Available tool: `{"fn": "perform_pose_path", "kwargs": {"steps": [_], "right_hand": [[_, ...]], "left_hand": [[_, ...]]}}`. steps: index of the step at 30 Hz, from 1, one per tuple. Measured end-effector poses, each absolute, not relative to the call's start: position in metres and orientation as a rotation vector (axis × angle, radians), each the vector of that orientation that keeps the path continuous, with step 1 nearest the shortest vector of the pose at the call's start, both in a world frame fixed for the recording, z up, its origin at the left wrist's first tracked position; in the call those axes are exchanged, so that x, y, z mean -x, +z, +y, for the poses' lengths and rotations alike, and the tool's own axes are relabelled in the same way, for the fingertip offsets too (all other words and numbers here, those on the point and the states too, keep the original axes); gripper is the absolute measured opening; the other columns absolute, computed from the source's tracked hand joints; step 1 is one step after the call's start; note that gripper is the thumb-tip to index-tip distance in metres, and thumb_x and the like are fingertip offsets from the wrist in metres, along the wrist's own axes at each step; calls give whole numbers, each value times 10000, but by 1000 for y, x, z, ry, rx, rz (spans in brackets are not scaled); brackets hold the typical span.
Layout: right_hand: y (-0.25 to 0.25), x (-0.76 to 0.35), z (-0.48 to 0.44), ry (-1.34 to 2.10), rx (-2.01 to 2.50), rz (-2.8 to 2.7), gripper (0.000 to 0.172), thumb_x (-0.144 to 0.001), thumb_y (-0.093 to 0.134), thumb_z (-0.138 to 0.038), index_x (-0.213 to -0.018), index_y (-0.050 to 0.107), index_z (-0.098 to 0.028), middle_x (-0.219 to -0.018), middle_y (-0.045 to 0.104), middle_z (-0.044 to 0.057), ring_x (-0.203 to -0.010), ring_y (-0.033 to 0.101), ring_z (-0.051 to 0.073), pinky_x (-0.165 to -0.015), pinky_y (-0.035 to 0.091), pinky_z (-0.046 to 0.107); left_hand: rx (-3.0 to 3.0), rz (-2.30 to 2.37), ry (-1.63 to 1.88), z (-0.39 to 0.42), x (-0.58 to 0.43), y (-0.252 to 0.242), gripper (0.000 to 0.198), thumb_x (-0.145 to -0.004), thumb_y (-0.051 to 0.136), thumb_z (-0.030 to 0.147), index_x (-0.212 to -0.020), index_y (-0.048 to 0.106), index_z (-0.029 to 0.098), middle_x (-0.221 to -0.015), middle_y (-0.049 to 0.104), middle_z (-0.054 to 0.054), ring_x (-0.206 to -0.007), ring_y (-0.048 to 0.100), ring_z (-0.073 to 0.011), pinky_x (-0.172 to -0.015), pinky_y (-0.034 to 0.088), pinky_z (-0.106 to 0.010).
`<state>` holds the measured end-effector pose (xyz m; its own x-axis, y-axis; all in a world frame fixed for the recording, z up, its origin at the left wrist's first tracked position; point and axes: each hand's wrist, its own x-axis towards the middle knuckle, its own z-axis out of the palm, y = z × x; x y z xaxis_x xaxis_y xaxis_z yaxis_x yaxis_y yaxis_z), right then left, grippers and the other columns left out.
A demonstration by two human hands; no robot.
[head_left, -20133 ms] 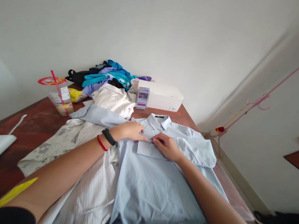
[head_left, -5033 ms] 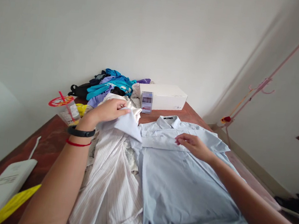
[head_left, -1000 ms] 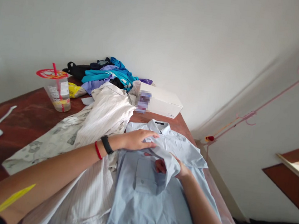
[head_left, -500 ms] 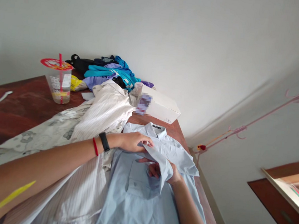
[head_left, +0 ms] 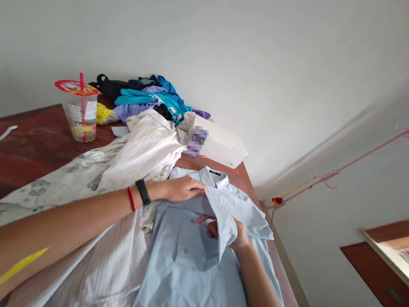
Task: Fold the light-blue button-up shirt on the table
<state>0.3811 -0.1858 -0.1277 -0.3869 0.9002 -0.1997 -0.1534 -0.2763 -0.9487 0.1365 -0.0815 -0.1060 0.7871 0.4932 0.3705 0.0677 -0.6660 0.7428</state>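
A light blue button-up shirt (head_left: 189,289) lies on the table, its collar at the far end and a chest pocket showing. My left hand (head_left: 185,189), with a black band and a red string on its wrist, pinches a raised edge of the shirt's cloth below the collar. To its right, my right hand (head_left: 237,236) grips the same lifted fold; the fold partly hides its fingers, and some fingertips show underneath. Left of the blue shirt lies a striped white shirt (head_left: 114,266), beneath my left forearm.
A plastic cup (head_left: 83,117) with a red straw stands at the left. Several clothes lie heaped (head_left: 151,99) against the wall beside a white box (head_left: 224,143). Patterned pale cloth (head_left: 45,192) covers part of the wooden table (head_left: 32,129). A pink rack (head_left: 375,148) leans at the right.
The lifted fold between my hands is pulled straighter and tauter. My left fingers have closed together on its edge, and my right hand has shifted only slightly.
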Motion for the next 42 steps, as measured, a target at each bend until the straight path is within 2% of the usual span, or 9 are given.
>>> {"fn": "perform_pose_path", "kwargs": {"steps": [6, 11, 16, 20, 24, 30, 34, 38, 42], "right_hand": [[-129, -379, -180, 1659, 1127, -1125, 487, -752, 744, -510, -1132, 766, -206, -977, 792, 88, -842, 726, 304, -790, 570, 422], [-132, -384, -173, 1598, 1089, -1009, 473, -851, 708, -518, -1242, 729, -255, -1184, 771, 40, -1094, 706, 291, -955, 536, 391], [-125, -389, -177, 1643, 1048, -1108, 611, -796, 811, -452, -1363, 653, -290, -1287, 731, 54, -1045, 727, 266, -906, 548, 372], [-117, -385, -181, 1623, 1076, -1081, 710, -738, 872, -352, -1397, 612, -294, -1220, 757, 63, -898, 756, 242, -781, 573, 347], [-115, -383, -180, 1534, 1072, -1021, 778, -741, 870, -363, -1452, 562, -289, -1159, 779, 68, -827, 761, 232, -709, 578, 322], [-117, -386, -174, 1458, 1072, -955, 866, -754, 853, -359, -1530, 475, -288, -1096, 798, 52, -793, 763, 223, -654, 570, 289], [-120, -386, -173, 1428, 1050, -939, 826, -756, 846, -343, -1507, 507, -286, -1090, 796, 35, -814, 757, 210, -688, 581, 290], [-120, -385, -174, 1437, 1040, -976, 808, -782, 823, -348, -1518, 494, -294, -1038, 798, 24, -853, 756, 226, -733, 586, 318], [-120, -383, -175, 1461, 1054, -995, 817, -782, 822, -362, -1521, 485, -276, -1096, 790, 51, -942, 746, 266, -772, 575, 352]], "left_hand": [[-2128, 573, 955, -84, -134, -97, 337, -1041, 414, 344, -1032, 703, 170, -991, 732, -61, -918, 657, -216, -856, 480, -306], [-2022, 820, 1234, -82, -129, -89, 303, -1035, 384, 353, -924, 626, 209, -893, 681, -44, -843, 608, -199, -799, 453, -302], [-1986, 1102, 1354, -76, -127, -88, 274, -1014, 386, 270, -823, 567, 194, -758, 595, -21, -761, 562, -181, -729, 426, -287], [-2170, 1186, 1230, -70, -126, -101, 204, -956, 471, 138, -1104, 610, 156, -1027, 675, -78, -957, 628, -203, -850, 475, -306], [-2554, 1000, 920, -70, -126, -118, 668, -834, 613, 32, -1464, 422, 141, -1401, 559, -173, -1312, 531, -287, -1076, 447, -404], [-2744, 675, 745, -78, -130, -117, 621, -815, 491, -51, -1377, 544, 208, -1524, 482, -133, -1380, 516, -289, -1133, 428, -432], [-2765, 415, 770, -90, -134, -99, 715, -843, 671, 138, -1504, 413, 215, -1547, 469, -141, -1403, 477, -313, -1160, 386, -443], [-2752, 323, 764, -103, -139, -88, 885, -753, 617, 5, -1557, 337, 245, -1570, 461, -113, -1386, 489, -295, -1149, 365, -423], [-2678, 224, 847, -108, -141, -81, 750, -784, 611, 34, -1487, 450, 239, -1512, 529, -113, -1384, 493, -292, -1130, 361, -429]]}}
